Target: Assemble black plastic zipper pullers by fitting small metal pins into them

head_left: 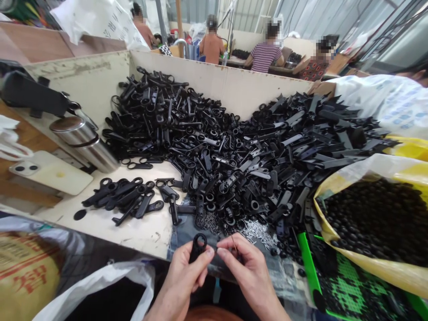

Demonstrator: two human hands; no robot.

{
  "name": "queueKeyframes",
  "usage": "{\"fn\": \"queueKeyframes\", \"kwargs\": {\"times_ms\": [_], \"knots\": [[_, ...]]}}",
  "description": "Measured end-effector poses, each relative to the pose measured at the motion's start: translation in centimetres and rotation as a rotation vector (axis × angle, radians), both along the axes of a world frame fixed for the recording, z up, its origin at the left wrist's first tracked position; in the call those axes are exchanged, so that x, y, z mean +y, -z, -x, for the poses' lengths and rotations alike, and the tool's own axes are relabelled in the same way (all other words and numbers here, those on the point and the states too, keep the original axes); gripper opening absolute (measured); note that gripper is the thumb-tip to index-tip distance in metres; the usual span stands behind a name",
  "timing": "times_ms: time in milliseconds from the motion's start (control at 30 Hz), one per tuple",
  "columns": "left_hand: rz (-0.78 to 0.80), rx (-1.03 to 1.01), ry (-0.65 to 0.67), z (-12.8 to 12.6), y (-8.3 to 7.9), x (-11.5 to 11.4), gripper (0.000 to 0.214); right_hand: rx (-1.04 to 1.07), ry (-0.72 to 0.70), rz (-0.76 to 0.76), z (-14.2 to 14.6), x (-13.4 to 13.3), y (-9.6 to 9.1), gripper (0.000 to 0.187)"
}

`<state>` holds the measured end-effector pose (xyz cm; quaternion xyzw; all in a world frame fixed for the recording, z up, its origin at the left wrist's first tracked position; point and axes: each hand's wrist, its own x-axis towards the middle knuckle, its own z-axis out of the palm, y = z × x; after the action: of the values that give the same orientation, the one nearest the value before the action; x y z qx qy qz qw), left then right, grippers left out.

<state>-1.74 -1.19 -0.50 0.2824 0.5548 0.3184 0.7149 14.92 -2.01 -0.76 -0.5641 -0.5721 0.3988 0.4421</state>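
Observation:
My left hand (185,272) is closed on a black plastic ring-ended part (198,246), held upright at the bottom centre. My right hand (245,267) is beside it, fingers pinched on a thin metal pin (234,244) whose tip points toward the part. Just beyond the hands lies a heap of small silver pins (257,232). A large pile of black plastic parts (234,147) fills the work tray (100,80) in front of me. A small group of the same parts (127,198) lies apart at the left.
A yellow bag of small black round pieces (374,214) sits at the right, above a green crate (337,290). A steel flask (85,142) and a white phone (50,171) lie at the left. Sacks lie at lower left. Several people sit working at the back.

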Motion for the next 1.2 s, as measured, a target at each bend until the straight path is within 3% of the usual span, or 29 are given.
{"fn": "queueKeyframes", "kwargs": {"times_ms": [467, 600, 800, 1067, 1200], "knots": [[-0.011, -0.057, 0.07, -0.1, 0.3, -0.1, 0.042, 0.027, -0.024, -0.029, 0.3, -0.6, 0.4, 0.02], [0.007, -0.127, 0.023, -0.7, 0.5, 0.2, 0.042, 0.105, -0.024, 0.081, 0.2, -1.0, 1.1, 0.028], [0.113, -0.273, -0.076, -1.9, 0.0, 0.8, 0.039, 0.32, 0.107, 0.248, 0.3, -1.4, 2.3, 0.036], [0.221, -0.338, -0.094, -2.0, 0.2, 0.3, 0.041, -0.025, -0.003, -0.005, -0.8, -1.0, 1.1, 0.019], [0.254, -0.335, -0.048, -1.6, 0.0, -0.1, 0.038, -0.097, -0.02, -0.052, -1.3, -1.1, 1.0, 0.016]]}}
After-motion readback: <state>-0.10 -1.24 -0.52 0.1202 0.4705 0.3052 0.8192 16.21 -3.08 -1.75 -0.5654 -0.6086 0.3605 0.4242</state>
